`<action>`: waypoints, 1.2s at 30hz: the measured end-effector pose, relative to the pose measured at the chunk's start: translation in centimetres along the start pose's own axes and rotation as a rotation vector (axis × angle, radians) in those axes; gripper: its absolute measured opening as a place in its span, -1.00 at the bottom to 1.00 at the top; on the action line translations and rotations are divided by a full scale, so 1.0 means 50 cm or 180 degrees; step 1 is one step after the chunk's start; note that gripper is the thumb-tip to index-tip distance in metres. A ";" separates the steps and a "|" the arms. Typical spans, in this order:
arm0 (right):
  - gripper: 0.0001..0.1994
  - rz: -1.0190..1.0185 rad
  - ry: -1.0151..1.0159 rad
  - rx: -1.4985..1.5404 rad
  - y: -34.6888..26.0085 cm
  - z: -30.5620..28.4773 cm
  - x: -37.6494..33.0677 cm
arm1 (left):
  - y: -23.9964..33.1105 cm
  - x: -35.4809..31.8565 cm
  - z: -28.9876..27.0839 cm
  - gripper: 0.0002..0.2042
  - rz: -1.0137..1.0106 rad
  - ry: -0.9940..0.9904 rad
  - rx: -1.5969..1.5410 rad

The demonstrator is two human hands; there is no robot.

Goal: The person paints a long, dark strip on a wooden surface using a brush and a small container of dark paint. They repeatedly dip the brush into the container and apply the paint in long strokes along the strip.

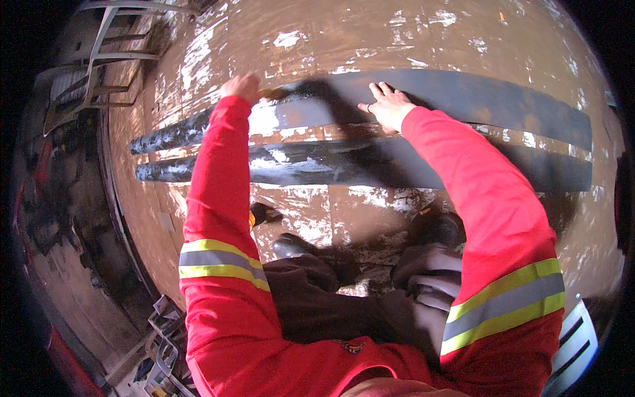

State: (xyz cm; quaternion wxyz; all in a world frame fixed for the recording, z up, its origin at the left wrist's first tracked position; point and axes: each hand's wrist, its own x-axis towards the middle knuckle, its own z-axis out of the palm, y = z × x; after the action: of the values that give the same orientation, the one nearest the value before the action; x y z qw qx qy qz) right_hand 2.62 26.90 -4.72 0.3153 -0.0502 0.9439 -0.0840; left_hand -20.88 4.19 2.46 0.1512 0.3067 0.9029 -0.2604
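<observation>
two grey strips [503, 102] on the floor [370, 43]: left hand [241, 87] grip looks clamped on a brown tool [272, 93] (brush, maybe) at the far one; right hand [389, 108], fingers apart, should steady it while strokes run lengthwise, light.

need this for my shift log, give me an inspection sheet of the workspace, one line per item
surface: brown floor, scattered white patches
job's things: far strip and near strip, both long and dark, lying side by side; what looks like a brush
clutter: black and yellow object near the left boot, kind unclear
hands: left hand closed on the brush; right hand open, fingers spread at the far strip, contact unclear
cables: nothing seen
surroundings: pale frame upper left, white slotted item lower right
</observation>
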 end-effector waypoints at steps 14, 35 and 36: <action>-0.36 -0.0011 -0.0025 -0.0205 0.005 0.015 0.011 | 0.175 -0.056 -0.055 -0.79 0.0831 0.0310 -0.1347; -0.24 -0.0059 -0.0057 -0.0207 0.001 -0.004 0.007 | 0.109 -0.111 0.036 -0.78 0.1001 0.0319 -0.1586; -0.26 -0.0075 -0.0097 -0.0222 -0.002 -0.005 0.005 | 0.099 -0.113 0.043 -0.78 0.0866 0.0332 -0.1389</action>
State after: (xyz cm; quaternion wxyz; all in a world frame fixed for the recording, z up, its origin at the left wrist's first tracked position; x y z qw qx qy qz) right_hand 2.26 26.80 -4.66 0.3268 -0.0736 0.9407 -0.0540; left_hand -13.20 3.65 1.28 0.2006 0.3984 0.8948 -0.0207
